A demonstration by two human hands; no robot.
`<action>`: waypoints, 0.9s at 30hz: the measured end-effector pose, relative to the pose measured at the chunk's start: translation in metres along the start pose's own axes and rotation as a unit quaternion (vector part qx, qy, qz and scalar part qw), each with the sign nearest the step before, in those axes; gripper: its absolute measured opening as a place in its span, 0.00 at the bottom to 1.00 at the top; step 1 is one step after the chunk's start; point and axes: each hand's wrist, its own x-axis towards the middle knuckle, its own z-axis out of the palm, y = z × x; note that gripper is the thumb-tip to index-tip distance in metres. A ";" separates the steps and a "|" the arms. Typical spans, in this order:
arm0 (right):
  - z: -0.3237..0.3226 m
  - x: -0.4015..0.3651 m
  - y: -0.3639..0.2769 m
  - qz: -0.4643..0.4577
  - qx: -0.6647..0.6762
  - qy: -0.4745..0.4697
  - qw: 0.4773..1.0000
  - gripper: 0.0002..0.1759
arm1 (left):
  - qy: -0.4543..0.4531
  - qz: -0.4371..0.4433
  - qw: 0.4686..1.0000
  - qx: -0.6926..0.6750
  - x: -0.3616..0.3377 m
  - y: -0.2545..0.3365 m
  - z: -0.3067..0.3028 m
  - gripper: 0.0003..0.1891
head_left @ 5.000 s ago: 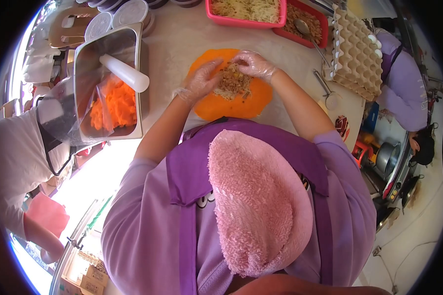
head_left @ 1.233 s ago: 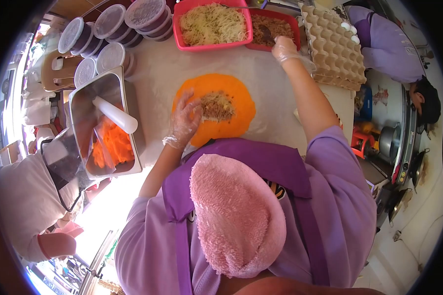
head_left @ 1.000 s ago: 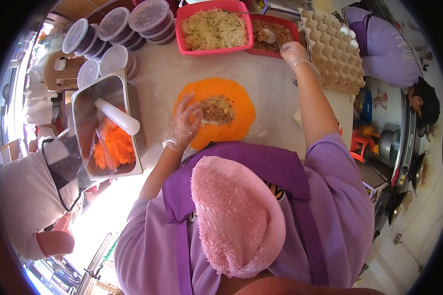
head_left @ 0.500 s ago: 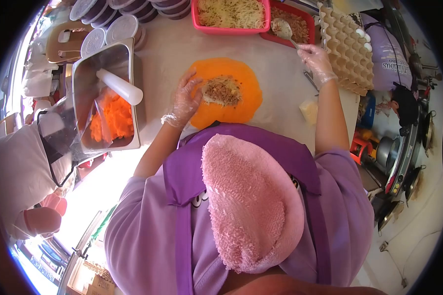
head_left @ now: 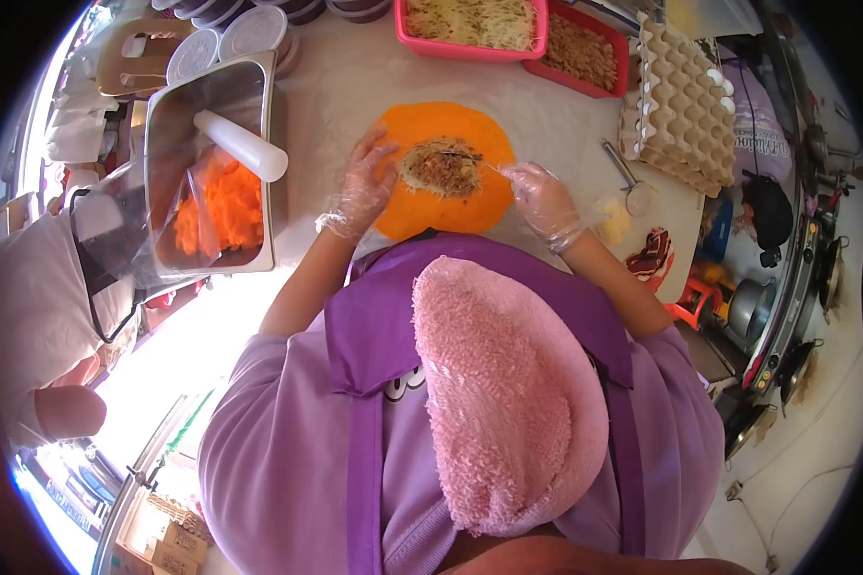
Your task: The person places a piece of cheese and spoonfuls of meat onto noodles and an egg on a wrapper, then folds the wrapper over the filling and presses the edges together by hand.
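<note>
A flat orange sheet of dough [head_left: 479,213] lies on the worktop, with a mound of shredded, brownish filling [head_left: 436,171] in its middle. My right hand [head_left: 544,199], in a clear plastic glove, is closed around the handle of a spoon [head_left: 494,169]. The spoon's bowl reaches down onto the filling. Also gloved, my left hand [head_left: 364,187] rests at the left edge of the dough with its fingers stretched out and nothing in them.
A pink tub of pale shreds [head_left: 472,53] and a red tub of brown filling [head_left: 580,91] stand at the back. Egg trays [head_left: 676,105] and a metal scoop [head_left: 636,199] are right. On the left, a steel pan [head_left: 270,216] holds orange dough [head_left: 222,216] and a white roller [head_left: 244,146].
My right hand has brought the spoon from the red tub down to the mound on the dough. The mound looks larger. My left hand stays at the dough's left edge.
</note>
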 end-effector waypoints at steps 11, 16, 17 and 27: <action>0.002 -0.013 0.016 0.023 0.058 0.016 0.998 0.18 | 0.014 -0.009 1.000 0.012 -0.003 0.002 -0.003 0.13; -0.033 0.008 0.039 0.230 0.338 0.057 0.911 0.14 | 0.007 -0.090 0.994 -0.065 -0.003 0.001 0.000 0.11; -0.044 0.016 0.049 0.240 0.312 0.095 0.914 0.15 | 0.011 -0.162 0.976 -0.146 -0.002 0.001 0.001 0.11; -0.100 0.089 0.194 0.233 -0.071 0.187 0.952 0.19 | 0.046 -0.389 0.661 -0.640 0.023 0.043 -0.016 0.30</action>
